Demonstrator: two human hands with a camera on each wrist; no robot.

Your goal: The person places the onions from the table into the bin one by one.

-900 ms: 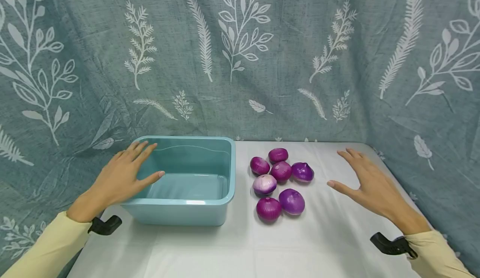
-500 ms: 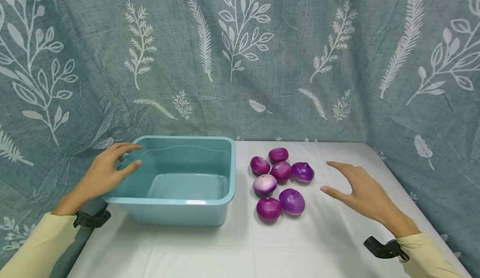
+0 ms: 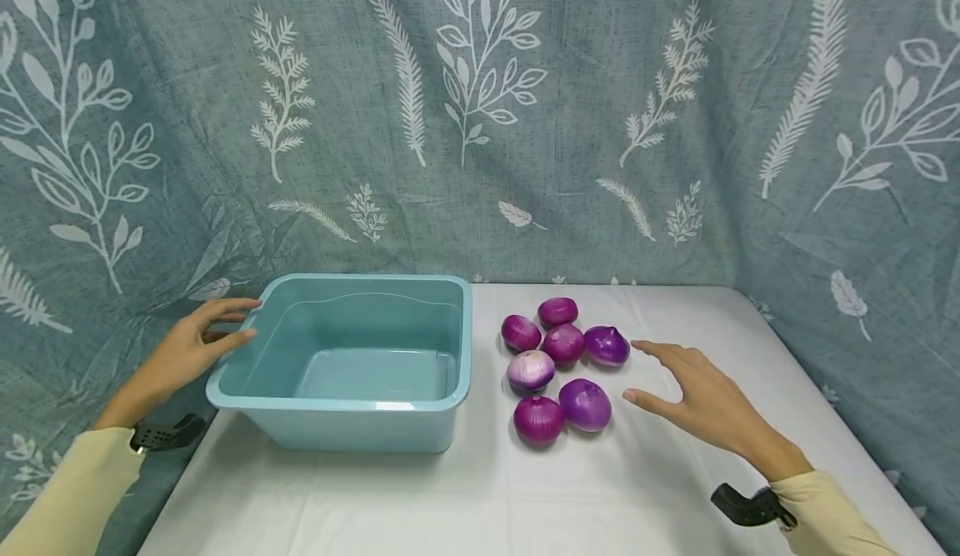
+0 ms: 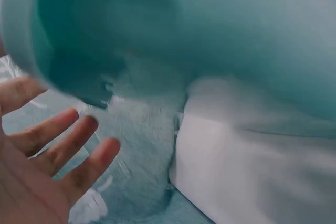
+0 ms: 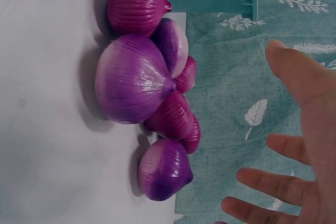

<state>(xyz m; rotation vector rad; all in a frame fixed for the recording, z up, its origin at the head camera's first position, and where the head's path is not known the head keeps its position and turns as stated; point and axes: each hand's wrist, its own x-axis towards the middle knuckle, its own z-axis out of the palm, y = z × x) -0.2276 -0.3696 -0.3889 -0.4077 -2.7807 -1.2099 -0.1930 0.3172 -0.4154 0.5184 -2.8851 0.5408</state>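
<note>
A light blue plastic basin (image 3: 337, 427) stands left of the middle in the head view. My left hand (image 3: 182, 356) is at its left rim, fingers loosely spread; whether they touch the rim is hard to tell. The left wrist view has the fingers (image 4: 84, 171) spread just below the basin's rim (image 4: 18, 30). Several red onions lie grouped right of the basin, among them a dark one (image 3: 538, 419), a large purple one (image 3: 585, 404) and a pointed one (image 3: 606, 346). Just right of them hovers my right hand (image 3: 708, 398), fingers apart, holding nothing.
A white cloth covers the table (image 3: 525, 506). Behind it and along the sides hangs a grey-green curtain (image 3: 570, 122) with white leaf prints. Dark straps are on both wrists, below cream sleeves.
My left hand has drawn back from over the basin to its left rim. The right hand has moved left and slightly down, closer to the onions. Basin and onions stay put.
</note>
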